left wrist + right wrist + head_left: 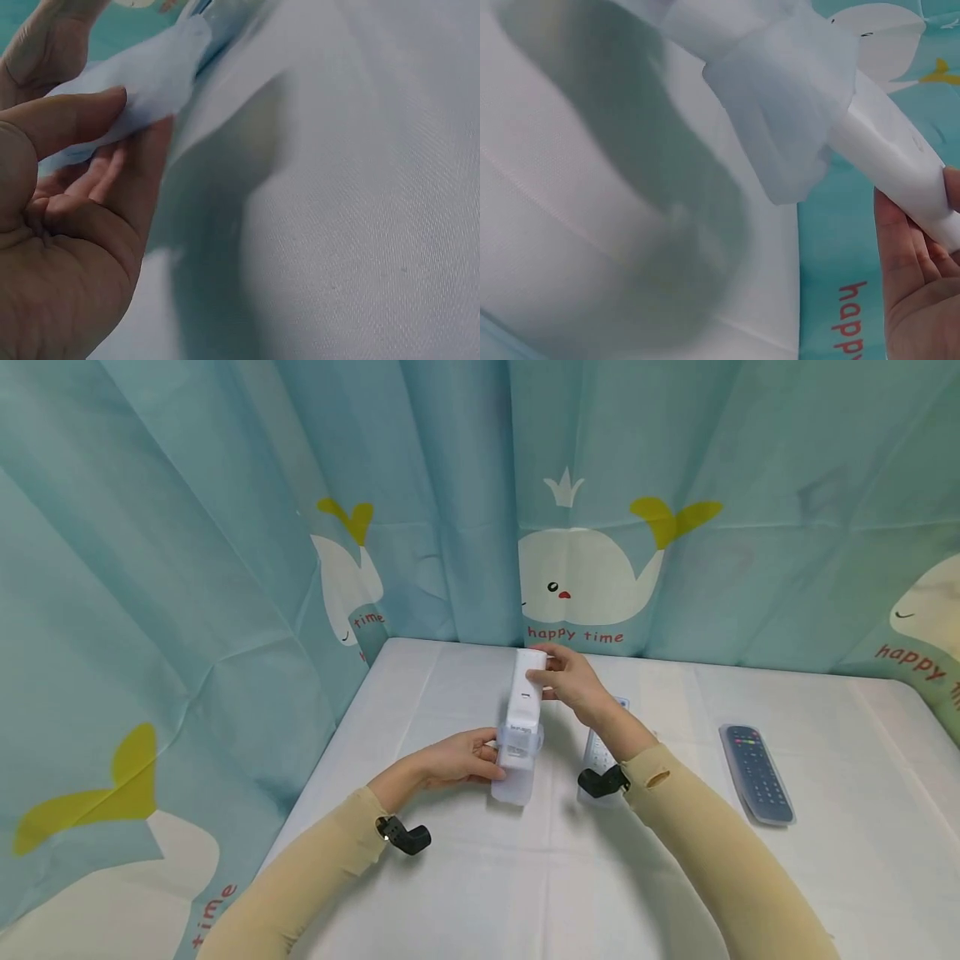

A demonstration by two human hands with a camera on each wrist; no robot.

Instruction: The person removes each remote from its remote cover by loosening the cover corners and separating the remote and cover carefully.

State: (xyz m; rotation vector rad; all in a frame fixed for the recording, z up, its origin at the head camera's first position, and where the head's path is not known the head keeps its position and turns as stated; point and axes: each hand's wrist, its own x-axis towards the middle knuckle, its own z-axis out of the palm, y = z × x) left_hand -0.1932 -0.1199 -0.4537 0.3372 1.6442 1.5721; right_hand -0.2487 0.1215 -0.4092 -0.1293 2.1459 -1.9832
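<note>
A long white remote control (524,697) is held up above the table, tilted, partly inside a translucent plastic sleeve (513,787). The sleeve's loose, wider edge flares around the middle of the remote, as the right wrist view shows of the sleeve (787,97). My left hand (459,757) pinches the lower part of the sleeve between thumb and fingers. At the far end, my right hand (576,683) grips the bare part of the remote, thumb on one side and fingers on the other.
Beneath my right forearm lies a pale remote in a clear cover (597,752), partly hidden. A dark remote in a clear cover (757,775) lies farther right on the white-covered table (450,893). A blue whale-print curtain (450,485) hangs behind and along the left.
</note>
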